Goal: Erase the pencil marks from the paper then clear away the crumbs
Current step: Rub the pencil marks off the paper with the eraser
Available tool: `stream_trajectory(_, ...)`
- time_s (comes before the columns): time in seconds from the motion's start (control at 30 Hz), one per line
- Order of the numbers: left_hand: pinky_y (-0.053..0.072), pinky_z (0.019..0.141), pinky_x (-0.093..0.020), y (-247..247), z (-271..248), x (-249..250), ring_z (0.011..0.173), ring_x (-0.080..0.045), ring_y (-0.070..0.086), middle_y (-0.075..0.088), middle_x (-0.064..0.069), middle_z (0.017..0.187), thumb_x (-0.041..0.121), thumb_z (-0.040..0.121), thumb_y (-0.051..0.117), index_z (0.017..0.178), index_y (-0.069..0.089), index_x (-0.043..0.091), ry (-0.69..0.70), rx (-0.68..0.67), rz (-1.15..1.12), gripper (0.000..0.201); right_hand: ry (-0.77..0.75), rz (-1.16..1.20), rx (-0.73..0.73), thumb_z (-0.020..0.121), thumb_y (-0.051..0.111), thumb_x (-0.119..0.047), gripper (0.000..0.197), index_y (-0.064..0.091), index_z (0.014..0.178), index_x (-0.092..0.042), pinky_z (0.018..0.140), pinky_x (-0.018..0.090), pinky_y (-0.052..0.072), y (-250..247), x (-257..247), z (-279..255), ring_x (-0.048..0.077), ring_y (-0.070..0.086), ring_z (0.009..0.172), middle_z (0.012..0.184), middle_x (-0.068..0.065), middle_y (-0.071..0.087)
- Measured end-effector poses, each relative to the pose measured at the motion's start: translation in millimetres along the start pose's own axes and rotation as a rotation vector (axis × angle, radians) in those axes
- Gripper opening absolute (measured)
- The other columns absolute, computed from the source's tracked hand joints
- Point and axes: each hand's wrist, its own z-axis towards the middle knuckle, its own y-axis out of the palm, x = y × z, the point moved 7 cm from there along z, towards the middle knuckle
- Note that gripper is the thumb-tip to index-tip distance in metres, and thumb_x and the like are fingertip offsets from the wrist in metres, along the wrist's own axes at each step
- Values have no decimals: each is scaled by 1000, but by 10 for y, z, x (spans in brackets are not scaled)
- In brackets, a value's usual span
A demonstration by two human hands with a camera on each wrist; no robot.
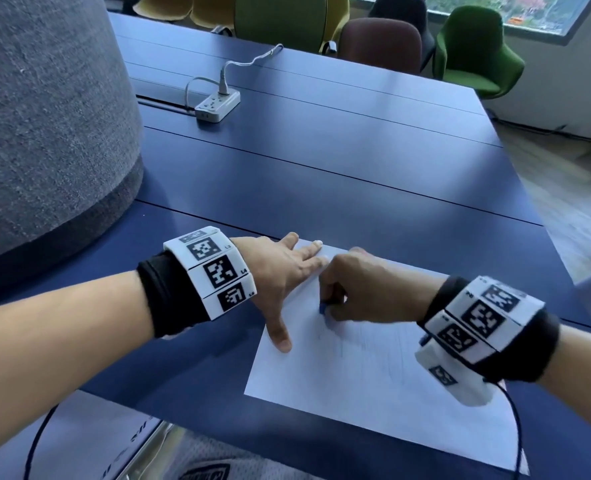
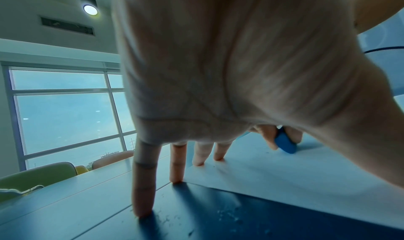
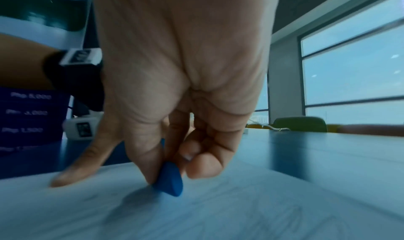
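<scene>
A white sheet of paper (image 1: 367,382) with faint pencil marks (image 1: 363,344) lies on the blue table (image 1: 322,168) near its front edge. My left hand (image 1: 280,271) is spread flat, its straight fingers (image 2: 203,155) and thumb pressing down the sheet's far left corner. My right hand (image 1: 360,292) pinches a small blue eraser (image 1: 322,308) between thumb and fingers, its tip touching the paper (image 3: 218,214). The eraser (image 3: 171,181) shows clearly in the right wrist view and also as the blue eraser (image 2: 285,144) in the left wrist view. Small crumbs (image 2: 229,214) lie on the table beside the sheet.
A white power strip (image 1: 218,105) with a plugged cable lies at the table's far side. A large grey fabric-covered column (image 1: 44,133) stands at the left. Green, yellow and maroon chairs (image 1: 474,53) line the far edge. The table's right edge drops to a wooden floor.
</scene>
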Motion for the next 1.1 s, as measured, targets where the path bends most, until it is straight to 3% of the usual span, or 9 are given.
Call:
stream_trajectory(0.07, 28, 111, -43, -7, 1, 5, 149, -25, -4, -19, 8, 163, 71, 56, 80, 155, -11, 25, -3, 0, -4, 142, 19, -10, 56, 77, 65, -13, 8, 70, 81, -7, 72, 35, 50, -3, 35, -12, 20, 59, 72, 78, 2, 69)
stream_trajectory(0.13, 27, 111, -44, 1, 4, 0, 149, -26, -5, -19, 8, 163, 72, 56, 79, 155, -11, 25, -6, 1, 3, 142, -12, -4, -24, 76, 62, -10, 9, 68, 82, -6, 73, 38, 50, 140, -116, -114, 23, 60, 78, 82, 5, 68)
stream_trajectory(0.27, 25, 112, -46, 25, 9, 3, 150, -25, -5, -20, 8, 162, 72, 55, 79, 155, -13, 26, -5, -6, 18, 143, -99, 59, -192, 77, 64, -9, 12, 71, 86, -6, 71, 32, 51, 283, -332, -190, 17, 60, 74, 83, 3, 71)
stream_trajectory(0.5, 29, 108, -44, 14, -7, 3, 148, -24, -1, -19, 8, 163, 71, 56, 80, 155, -14, 25, 14, -2, -9, 144, 27, -8, 60, 75, 65, -12, 6, 68, 77, -8, 71, 39, 51, -36, 125, 25, 21, 60, 72, 76, 3, 67)
stream_trajectory(0.6, 25, 111, -45, 36, 1, 8, 149, -25, -5, -21, 8, 162, 71, 56, 80, 155, -13, 26, 4, -12, 3, 143, -34, 0, -111, 78, 63, -12, 9, 69, 85, -11, 75, 32, 50, 147, -93, -121, 17, 59, 81, 82, -3, 66)
stream_trajectory(0.67, 23, 113, -46, 37, -2, 1, 149, -25, -8, -22, 8, 162, 70, 57, 80, 155, -13, 26, 4, -16, -4, 143, -42, 4, -161, 78, 66, -13, 11, 72, 87, -13, 72, 27, 50, 135, -119, -103, 12, 57, 76, 78, -6, 66)
stream_trajectory(0.77, 26, 110, -45, 31, -6, -7, 148, -25, -2, -21, 7, 162, 70, 57, 80, 155, -14, 25, 22, -9, -14, 143, 4, -36, -39, 76, 71, -17, 8, 74, 81, -11, 64, 27, 50, -80, 90, 108, 10, 52, 58, 66, -5, 63)
stream_trajectory(0.93, 29, 108, -45, 38, -16, 1, 146, -24, 2, -19, 9, 162, 71, 56, 80, 155, -13, 26, 36, 1, -18, 144, 66, -62, 102, 76, 67, -13, 4, 70, 74, -10, 59, 26, 48, -189, 243, 179, 14, 52, 59, 64, -1, 61)
stream_trajectory(1.1, 19, 114, -49, 35, -13, 0, 149, -25, -8, -21, 7, 162, 69, 58, 81, 155, -13, 25, 14, -18, -23, 142, -9, -69, -100, 77, 64, -13, 7, 69, 81, -10, 66, 30, 50, 43, -40, -15, 17, 56, 68, 73, -4, 65)
